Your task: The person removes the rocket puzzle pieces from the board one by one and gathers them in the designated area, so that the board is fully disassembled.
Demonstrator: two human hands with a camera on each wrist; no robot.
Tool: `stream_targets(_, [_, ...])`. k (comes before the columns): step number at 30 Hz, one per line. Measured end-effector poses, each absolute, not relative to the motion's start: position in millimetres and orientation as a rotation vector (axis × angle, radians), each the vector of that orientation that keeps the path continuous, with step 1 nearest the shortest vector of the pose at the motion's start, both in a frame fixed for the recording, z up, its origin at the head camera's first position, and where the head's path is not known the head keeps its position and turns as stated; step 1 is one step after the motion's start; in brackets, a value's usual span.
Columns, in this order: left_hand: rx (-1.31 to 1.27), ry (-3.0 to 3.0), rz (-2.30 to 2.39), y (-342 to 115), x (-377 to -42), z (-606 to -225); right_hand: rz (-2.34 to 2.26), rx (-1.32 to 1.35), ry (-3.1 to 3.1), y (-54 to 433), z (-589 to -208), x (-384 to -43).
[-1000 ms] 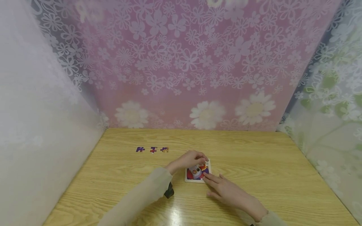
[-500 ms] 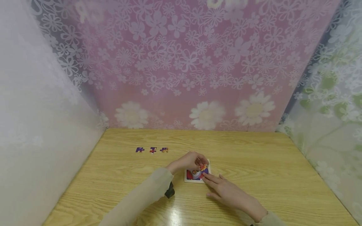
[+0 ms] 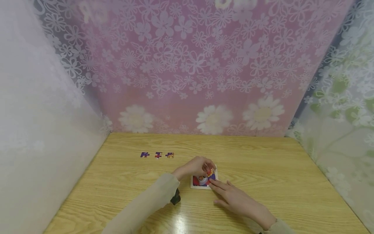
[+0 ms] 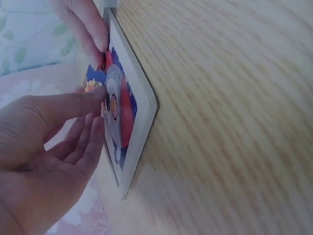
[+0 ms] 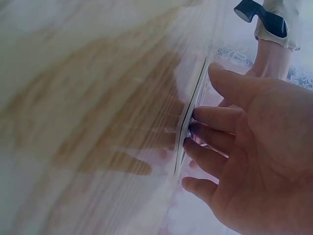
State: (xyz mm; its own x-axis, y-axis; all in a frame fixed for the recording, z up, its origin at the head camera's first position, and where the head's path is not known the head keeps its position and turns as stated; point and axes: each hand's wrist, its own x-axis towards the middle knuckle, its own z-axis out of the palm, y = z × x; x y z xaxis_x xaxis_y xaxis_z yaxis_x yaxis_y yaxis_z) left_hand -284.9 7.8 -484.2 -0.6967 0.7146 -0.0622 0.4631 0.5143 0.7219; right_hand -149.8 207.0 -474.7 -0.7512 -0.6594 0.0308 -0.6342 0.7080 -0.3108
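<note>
Where fingers [image 3: 219, 184] rest, tray [image 4: 145, 105], puzzle pieces [image 4: 126, 115] inside

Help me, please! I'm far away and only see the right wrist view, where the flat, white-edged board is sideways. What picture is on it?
Observer: The left wrist view shows that the square, white-framed puzzle board has a grey figure with an orange eye.
Operator: Are any pieces somewhere else?
Observer: Yes, three small, flat, purple-patterned jigsaw pieces lie in a row on the light-brown wood-grain table, beyond the board and to the person's left.
Operator: Where's the left hand?
Observer: The bare left hand reaches over the board, hiding its far left corner in the head view.
</note>
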Motion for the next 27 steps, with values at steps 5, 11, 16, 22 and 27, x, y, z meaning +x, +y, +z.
stream_targets(5, [0.949, 2.404, 1.014, 6.8, -284.9, -485.3, -0.465, -1.096, 2.822, 207.5, -474.8, -149.6])
stream_targets(11, [0.887, 2.409, 1.114, 5.5, -288.5, -487.2, -0.459, -1.100, 2.826, 207.5, -473.9, -149.0])
stream_targets(16, [0.824, 2.371, 1.186, 2.1, -290.4, -487.7, -0.454, -1.107, 2.830, 208.1, -474.2, -149.1])
stream_targets(22, [0.736, 2.371, 1.269, 2.2, -293.1, -487.1, -0.449, -1.080, 2.831, 208.2, -474.8, -150.2])
stream_targets(27, [0.651, 2.346, 1.369, 0.7, -296.0, -484.4, -0.445, -1.057, 2.828, 207.5, -472.9, -149.7])
